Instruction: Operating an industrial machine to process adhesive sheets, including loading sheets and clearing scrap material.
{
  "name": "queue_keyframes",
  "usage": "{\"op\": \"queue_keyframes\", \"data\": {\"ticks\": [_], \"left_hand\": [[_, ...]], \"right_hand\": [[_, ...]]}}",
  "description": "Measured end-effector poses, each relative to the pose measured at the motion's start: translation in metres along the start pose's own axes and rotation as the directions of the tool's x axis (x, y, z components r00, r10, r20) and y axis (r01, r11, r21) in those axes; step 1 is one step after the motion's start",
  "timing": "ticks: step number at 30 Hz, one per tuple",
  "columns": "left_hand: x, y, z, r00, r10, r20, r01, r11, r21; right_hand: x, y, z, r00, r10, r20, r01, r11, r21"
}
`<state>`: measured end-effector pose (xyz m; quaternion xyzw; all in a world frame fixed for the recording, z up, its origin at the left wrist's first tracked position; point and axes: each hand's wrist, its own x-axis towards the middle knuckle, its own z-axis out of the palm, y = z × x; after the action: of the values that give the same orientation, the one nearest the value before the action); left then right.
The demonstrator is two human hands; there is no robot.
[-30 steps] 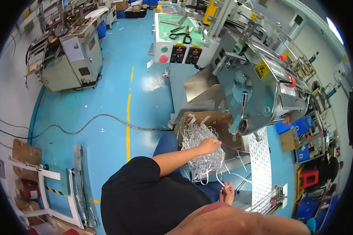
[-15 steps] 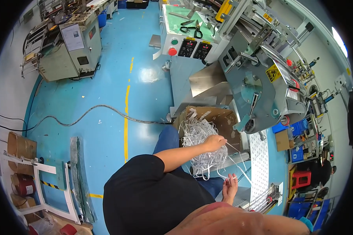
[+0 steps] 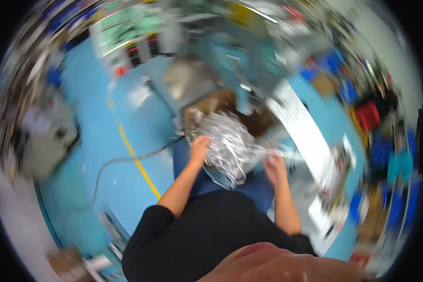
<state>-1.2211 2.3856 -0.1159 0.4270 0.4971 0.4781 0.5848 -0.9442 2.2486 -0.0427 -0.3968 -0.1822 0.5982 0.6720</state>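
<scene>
While the whole picture is smeared by motion, we can still make out our left hand pressed against the left side of a tangled bundle of silvery strips. Its fingers look curled onto the bundle, though the blur keeps us from telling whether they grip it or only rest on it. Our right hand sits at the bundle's lower right, where a few pale strands stretch away to the right; the fingers seem bent about these strands, but again we cannot tell how tightly.

The bundle lies above our lap, over our blue trousers, and just in front of a brown box, whose front it partly hides. Behind the box stands a grey machine. At the machine's upper left we see a panel with dark squares and a small red spot, none of it sharp enough to tell further. A long white perforated strip runs from the machine down toward the right.

On the blue floor a yellow line slants past our left forearm, and a grey cable crosses it. Along the right rim there are blue, red and brown blocks, perhaps crates and cartons, too blurred to name. Our black sleeves fill the lower middle, and the lower edge is cut off by something skin-coloured and out of focus.
</scene>
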Motion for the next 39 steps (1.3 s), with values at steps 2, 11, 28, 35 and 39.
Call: {"op": "queue_keyframes", "data": {"ticks": [2,11,28,35,39], "left_hand": [[-0.009,0.024,-0.006,0.997,0.064,0.047,-0.072,0.978,0.195],[0.006,0.015,-0.021,0.917,-0.35,0.192,0.382,0.908,-0.172],[0.022,0.073,0.026,0.953,0.014,0.302,-0.1,0.957,0.271],[0.055,0.074,-0.027,0.974,0.202,0.098,-0.224,0.855,0.468],[0.125,0.11,-0.135,0.786,0.532,-0.317,-0.083,0.598,0.798]], "right_hand": [[0.018,0.001,0.007,1.0,0.003,0.022,-0.005,0.997,0.08],[0.058,0.025,0.014,0.999,0.022,0.024,-0.027,0.967,0.253],[0.057,0.029,0.016,0.991,-0.036,-0.127,0.033,0.999,-0.026],[0.06,0.026,0.053,0.99,-0.13,-0.046,0.107,0.933,-0.343],[0.059,0.037,0.072,0.999,0.002,0.042,0.022,0.819,-0.573]]}}
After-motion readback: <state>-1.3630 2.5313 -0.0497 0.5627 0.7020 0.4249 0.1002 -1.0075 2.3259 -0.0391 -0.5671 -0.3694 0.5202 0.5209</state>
